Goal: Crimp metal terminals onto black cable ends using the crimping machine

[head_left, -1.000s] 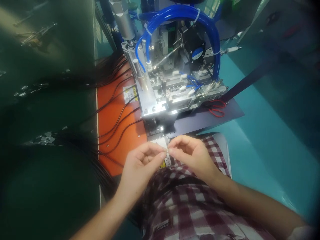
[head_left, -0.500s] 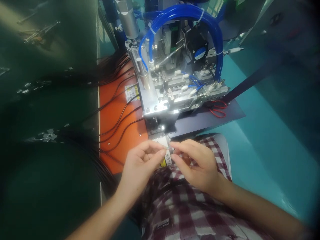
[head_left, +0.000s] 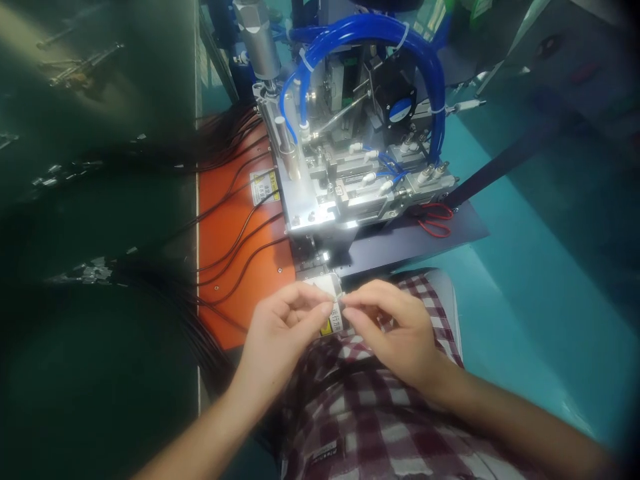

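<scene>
Over my lap, my left hand (head_left: 287, 317) pinches a small thin piece (head_left: 338, 298) between thumb and index finger; it is too small to name. My right hand (head_left: 395, 327) faces it from the right. Its index fingertip and thumb tip are drawn close together at the other end of the piece, and whatever they hold is hard to make out. Just behind the fingertips is a white label plate (head_left: 320, 283) with black characters and a yellow patch, partly covered by my left hand.
A metal machine (head_left: 340, 193) with blue air hoses (head_left: 370, 27) stands ahead. Black cables (head_left: 245, 230) cross the orange plate (head_left: 235, 260) on the left. Metal-tipped cable ends (head_left: 90, 270) lie on the dark green surface. Red-handled scissors (head_left: 435, 223) rest by the machine.
My right fingertips have drawn closer together and nearer to the small piece. The left hand stays almost in place.
</scene>
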A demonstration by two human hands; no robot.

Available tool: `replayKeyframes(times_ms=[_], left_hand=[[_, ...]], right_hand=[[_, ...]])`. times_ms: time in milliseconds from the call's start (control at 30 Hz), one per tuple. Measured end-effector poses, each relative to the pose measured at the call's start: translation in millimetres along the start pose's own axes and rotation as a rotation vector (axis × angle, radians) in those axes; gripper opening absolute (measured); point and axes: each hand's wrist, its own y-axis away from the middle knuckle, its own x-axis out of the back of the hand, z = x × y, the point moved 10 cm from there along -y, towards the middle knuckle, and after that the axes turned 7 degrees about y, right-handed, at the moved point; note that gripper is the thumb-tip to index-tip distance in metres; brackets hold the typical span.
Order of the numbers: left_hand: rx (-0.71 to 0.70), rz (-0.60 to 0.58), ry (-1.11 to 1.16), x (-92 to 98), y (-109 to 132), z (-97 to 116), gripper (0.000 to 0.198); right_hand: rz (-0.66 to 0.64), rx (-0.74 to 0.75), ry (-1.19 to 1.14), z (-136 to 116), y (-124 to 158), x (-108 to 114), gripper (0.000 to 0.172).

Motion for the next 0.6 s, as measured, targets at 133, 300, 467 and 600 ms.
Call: replayKeyframes(times_ms=[133, 300, 467, 600], left_hand=[[-0.027, -0.013, -0.062, -1.5, 1, 3, 0.012], [-0.062, -0.084, -0.139, -8.1, 2, 9, 0.010], [0.004, -0.169, -0.193, -10.9, 1, 4, 0.012], [0.112, -0.211, -0.197, -9.1, 2, -8, 0.016]], right_hand=[[-0.118, -0.236, -0.079, 18, -7, -8, 0.006], [-0.541, -0.586, -0.435, 38, -1, -39, 0.011], [-0.839, -0.565, -0.525, 31, -5, -50, 0.009], [-0.921, -0.317, -0.407, 15, -16, -49, 0.006]])
